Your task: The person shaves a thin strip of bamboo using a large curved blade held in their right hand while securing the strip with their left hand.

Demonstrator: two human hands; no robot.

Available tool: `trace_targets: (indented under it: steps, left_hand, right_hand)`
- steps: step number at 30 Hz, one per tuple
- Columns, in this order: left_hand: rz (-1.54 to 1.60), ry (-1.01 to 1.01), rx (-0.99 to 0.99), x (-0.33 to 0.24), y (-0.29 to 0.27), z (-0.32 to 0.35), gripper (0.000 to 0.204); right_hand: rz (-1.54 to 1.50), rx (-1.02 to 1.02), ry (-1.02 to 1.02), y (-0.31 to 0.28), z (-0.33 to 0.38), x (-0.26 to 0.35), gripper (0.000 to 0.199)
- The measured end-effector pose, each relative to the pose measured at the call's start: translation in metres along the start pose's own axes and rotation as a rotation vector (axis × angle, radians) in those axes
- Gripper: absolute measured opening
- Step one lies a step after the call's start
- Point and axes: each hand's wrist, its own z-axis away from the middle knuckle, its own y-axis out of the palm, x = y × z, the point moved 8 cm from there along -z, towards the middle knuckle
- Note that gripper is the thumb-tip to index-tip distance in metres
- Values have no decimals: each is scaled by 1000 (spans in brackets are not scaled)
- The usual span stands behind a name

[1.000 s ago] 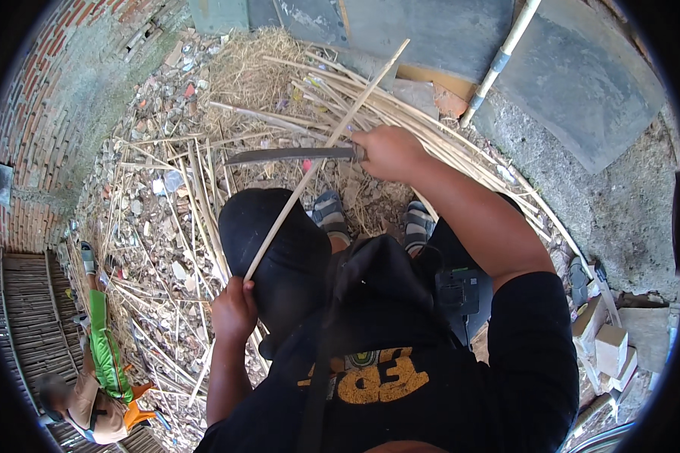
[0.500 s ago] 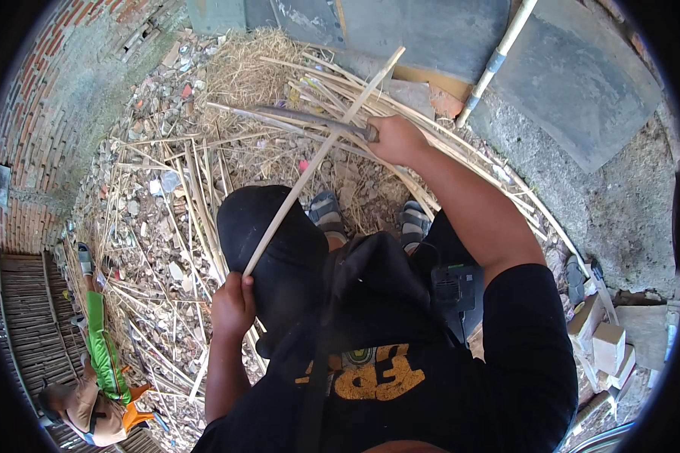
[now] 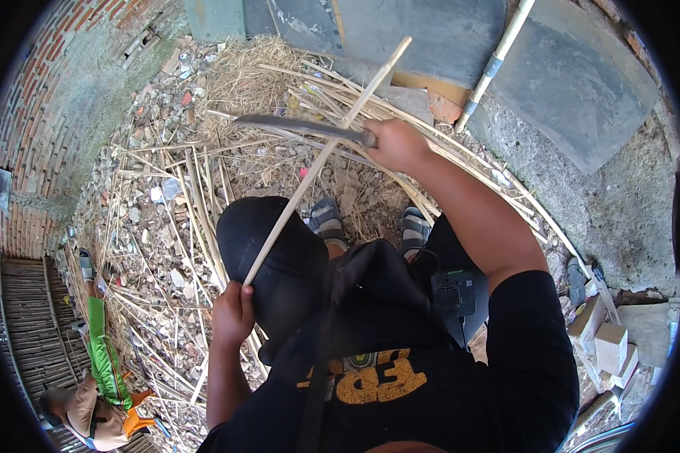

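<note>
My left hand [image 3: 233, 313] is closed around the lower end of a long pale bamboo strip [image 3: 298, 192], which slants up and away to the right across my covered left knee. My right hand [image 3: 399, 145] grips the handle of a dark machete [image 3: 287, 123]. Its long blade points left and crosses the strip in its upper part, near the handle. Whether the edge bites into the strip I cannot tell. My sandalled feet [image 3: 326, 219] show below, between my knees.
A heap of bamboo strips [image 3: 472, 162] lies beyond my right arm, beside dry straw [image 3: 253, 72]. More strips [image 3: 196, 196] cover the rubble at left. A seated person [image 3: 98, 400] is at lower left. A pole [image 3: 495, 64] leans against grey panels; wooden blocks [image 3: 610, 347] lie at right.
The machete has turned slightly, showing more of its blade, with its tip lower and farther left. The strip's far end has shifted slightly up and right. Both hands keep their grips.
</note>
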Motion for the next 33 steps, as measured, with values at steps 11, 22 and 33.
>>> trace_targets:
  steps: [11,22,33]
  left_hand:
    - [-17,0,-19,-3,-1,-1,31]
    - [-52,29,-68,-6,-1,-3,32]
    - [-43,84,-118,-4,4,-6,31]
  right_hand:
    - [134,80,118,-15,-4,-7,27]
    - [131,69,189,-19,-4,-33,24]
    - [99,89,61,-20,-10,-30,21]
